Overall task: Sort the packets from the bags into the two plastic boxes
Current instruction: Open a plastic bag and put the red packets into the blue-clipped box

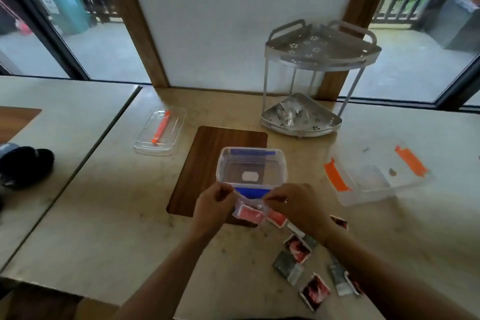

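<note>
Both my hands hold a small clear plastic bag (249, 212) with red packets inside, just in front of the blue-latched clear box (251, 167). My left hand (214, 202) pinches the bag's top left edge and my right hand (293, 206) pinches its top right edge. The blue box holds only a white label on its floor. A larger clear box with orange latches (376, 171) stands to the right. Several loose red and dark packets (298, 248) lie on the table below my right wrist.
A clear lid with an orange strip (161, 132) lies at the back left. A grey two-tier corner rack (304, 112) holding crumpled clear bags stands behind the boxes. The blue box sits on a wooden mat (205, 163). A dark object (24, 163) lies on the left table.
</note>
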Demonstrator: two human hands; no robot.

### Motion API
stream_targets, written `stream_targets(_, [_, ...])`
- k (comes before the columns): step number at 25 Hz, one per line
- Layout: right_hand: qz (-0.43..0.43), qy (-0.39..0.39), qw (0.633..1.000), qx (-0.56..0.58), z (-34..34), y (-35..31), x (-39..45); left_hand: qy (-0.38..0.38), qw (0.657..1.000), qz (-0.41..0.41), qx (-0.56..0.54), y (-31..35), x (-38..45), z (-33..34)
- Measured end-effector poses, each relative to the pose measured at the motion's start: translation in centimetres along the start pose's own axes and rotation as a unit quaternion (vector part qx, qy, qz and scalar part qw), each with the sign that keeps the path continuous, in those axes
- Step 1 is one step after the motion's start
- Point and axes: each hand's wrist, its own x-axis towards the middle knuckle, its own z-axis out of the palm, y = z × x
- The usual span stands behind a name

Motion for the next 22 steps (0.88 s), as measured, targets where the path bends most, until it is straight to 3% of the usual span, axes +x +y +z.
stream_targets(7, [0.069,-0.097,0.992,0.035,6.9,-0.5,-4.0,-0.054,0.996,-0.061,0.027,-6.1,-3.1,0.3])
stream_targets(15, [0.117,-0.040,0.992,0.021,9.6,-2.2,-5.1,-0.079,0.993,-0.078,0.031,-6.7,-2.9,1.0])
stream_targets(20, [0.179,0.005,0.980,0.090,9.8,-3.1,-4.7,0.010,0.997,-0.073,0.036,-5.1,-3.9,0.4])
stream_targets(22, [0.189,0.013,0.976,0.106,10.1,-3.3,-4.6,-0.051,0.994,-0.096,0.034,-4.8,-4.7,0.2])
